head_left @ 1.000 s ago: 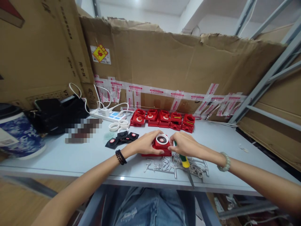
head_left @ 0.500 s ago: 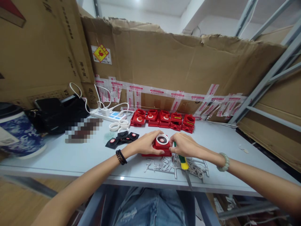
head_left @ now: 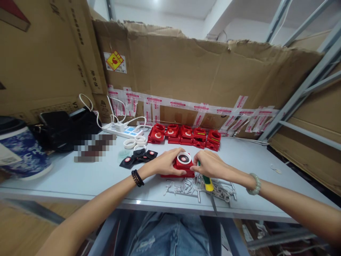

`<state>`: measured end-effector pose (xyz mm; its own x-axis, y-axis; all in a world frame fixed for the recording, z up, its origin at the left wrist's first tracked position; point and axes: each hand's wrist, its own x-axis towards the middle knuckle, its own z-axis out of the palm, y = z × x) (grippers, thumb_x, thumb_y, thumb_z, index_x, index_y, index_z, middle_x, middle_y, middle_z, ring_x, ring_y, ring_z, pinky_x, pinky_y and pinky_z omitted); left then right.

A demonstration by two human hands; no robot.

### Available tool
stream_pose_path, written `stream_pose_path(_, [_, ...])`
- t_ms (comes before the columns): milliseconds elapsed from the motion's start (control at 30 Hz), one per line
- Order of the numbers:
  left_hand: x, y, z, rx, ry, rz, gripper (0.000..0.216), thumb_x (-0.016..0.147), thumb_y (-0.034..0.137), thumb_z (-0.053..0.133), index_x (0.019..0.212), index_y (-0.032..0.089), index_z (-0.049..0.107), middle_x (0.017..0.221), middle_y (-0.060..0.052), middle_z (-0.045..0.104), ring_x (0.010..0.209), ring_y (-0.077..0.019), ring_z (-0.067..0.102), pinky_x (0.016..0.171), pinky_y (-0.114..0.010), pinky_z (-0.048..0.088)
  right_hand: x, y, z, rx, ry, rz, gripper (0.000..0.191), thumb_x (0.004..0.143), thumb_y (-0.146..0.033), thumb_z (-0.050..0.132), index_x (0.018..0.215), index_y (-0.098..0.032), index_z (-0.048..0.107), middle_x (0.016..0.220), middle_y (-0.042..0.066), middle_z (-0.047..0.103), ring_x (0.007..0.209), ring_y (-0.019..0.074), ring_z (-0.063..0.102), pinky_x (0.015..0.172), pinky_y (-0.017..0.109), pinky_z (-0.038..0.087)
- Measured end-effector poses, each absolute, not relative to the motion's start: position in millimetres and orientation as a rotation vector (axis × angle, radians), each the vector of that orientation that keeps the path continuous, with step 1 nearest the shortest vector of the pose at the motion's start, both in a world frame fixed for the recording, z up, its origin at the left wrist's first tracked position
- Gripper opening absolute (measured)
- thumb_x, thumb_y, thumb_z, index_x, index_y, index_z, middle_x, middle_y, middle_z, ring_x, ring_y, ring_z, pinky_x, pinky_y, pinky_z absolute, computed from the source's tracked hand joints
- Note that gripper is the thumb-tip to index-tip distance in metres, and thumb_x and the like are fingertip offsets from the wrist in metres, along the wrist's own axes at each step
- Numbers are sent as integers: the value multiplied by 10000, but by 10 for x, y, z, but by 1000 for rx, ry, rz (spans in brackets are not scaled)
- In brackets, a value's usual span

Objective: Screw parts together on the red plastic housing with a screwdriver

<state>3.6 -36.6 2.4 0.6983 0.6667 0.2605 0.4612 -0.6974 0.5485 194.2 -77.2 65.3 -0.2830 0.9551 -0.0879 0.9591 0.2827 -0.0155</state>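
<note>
A red plastic housing (head_left: 178, 169) with a white ring and a black-and-red disc on top (head_left: 184, 158) rests on the pale table (head_left: 87, 177) in front of me. My left hand (head_left: 165, 162) grips its left side with curled fingers. My right hand (head_left: 209, 163) pinches its right edge and also holds a screwdriver with a green and yellow handle (head_left: 207, 183), blade pointing toward me. A heap of small metal screws (head_left: 191, 186) lies just in front of the housing.
A row of red housings (head_left: 186, 135) stands at the back by the cardboard wall. White rings (head_left: 134, 141) and black discs (head_left: 138, 156) lie left of my hands. A power strip (head_left: 122, 131), a black bag (head_left: 66, 129) and a blue-patterned tub (head_left: 21, 149) sit at the left.
</note>
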Motion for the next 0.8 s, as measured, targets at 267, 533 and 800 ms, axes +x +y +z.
stream_pose_path(267, [34,-364,19,2455,873,628,658,673,469,693,1212,209,420,1210,-102,545,1081,-277,541,915,-367,435,1936,-777,665,1882,2465,-111,231,639,-415,653,770,-224,661,775,50,677,789,218,612,585,259,332])
stream_pose_path(533, [31,-368,26,2444,855,640,653,676,474,691,1206,200,426,1211,-107,546,1074,-277,543,910,-368,436,1950,-772,674,1820,2481,-109,142,696,-332,586,761,-224,652,778,41,672,770,193,609,570,252,308])
stream_pose_path(800, [33,-374,25,2443,876,640,663,664,447,700,1220,211,426,1199,-93,552,1074,-275,544,923,-371,429,1893,-769,607,1889,2447,-115,182,599,-309,621,745,-208,659,728,40,665,691,187,597,534,253,304])
